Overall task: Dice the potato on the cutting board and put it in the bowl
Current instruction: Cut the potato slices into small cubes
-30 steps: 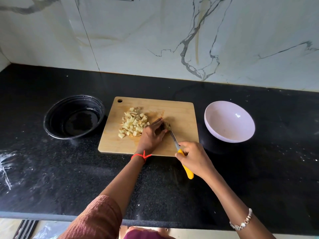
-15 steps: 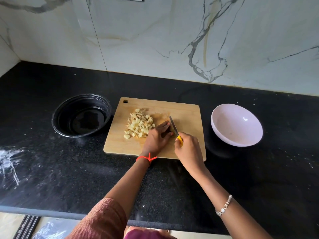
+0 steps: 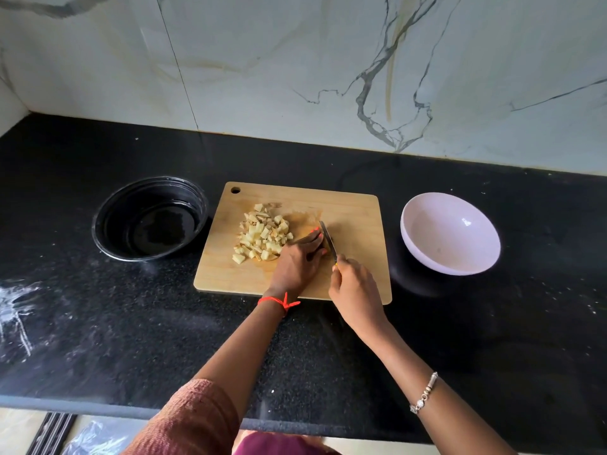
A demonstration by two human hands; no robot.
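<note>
A person stood at a black counter (image 3: 460,339), seen from above, both bare arms reaching forward onto a wooden board (image 3: 354,208). The left hand (image 3: 297,262) lay palm down on the board, fingers curled over a last piece of potato; that piece was almost wholly hidden under the fingers, so its shape could not be made out. A red thread (image 3: 279,301) was tied round the left wrist, just behind the hand.

Just to the right of the left hand, the right hand (image 3: 354,290) was clenched round the handle of a knife (image 3: 328,238). Only a sliver of yellow handle showed at the top of the fist. The blade ran forward from the right hand, beside and touching the left fingertips, its edge down on the board. A beaded bracelet (image 3: 424,394) sat on the right forearm, well behind the hand.

Just left of and beyond the left hand, touching its knuckles, lay a heap of pale dice (image 3: 261,236), all on the board.

Well to the right of the right hand, off the board, sat a white bowl (image 3: 450,234), with no potato in it. Well to the left of the left hand, beside the board's left edge, sat a black bowl (image 3: 151,218), dark and glossy inside
</note>
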